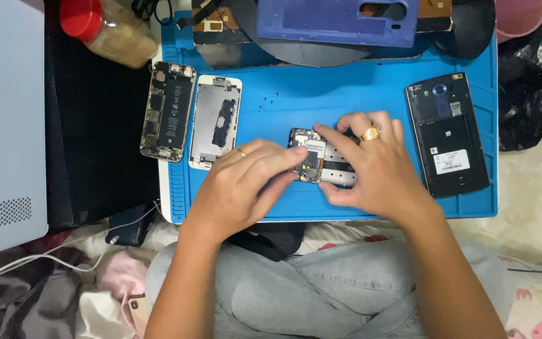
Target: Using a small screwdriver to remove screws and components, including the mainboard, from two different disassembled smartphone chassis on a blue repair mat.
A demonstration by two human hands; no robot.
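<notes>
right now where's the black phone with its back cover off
In the head view, the black phone lies at the right end of the blue mat, just right of the right hand and apart from it.

The work mat (pixel 371 88) is bright blue, the jar lid (pixel 80 17) red, the trousers (pixel 321 282) pale grey-blue, and the bedding (pixel 534 314) cream with pink strawberries.

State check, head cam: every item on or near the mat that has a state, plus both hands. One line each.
circuit board: bare, out of any phone, pinched by both hands
left hand: fingertips gripping the board
right hand: fingers pressing the board and the metal part under it
opened phone: cover off, internals exposed
white phone frame: stripped, lying flat
black phone: back cover off
jar: lying on its side, red lid on
</notes>
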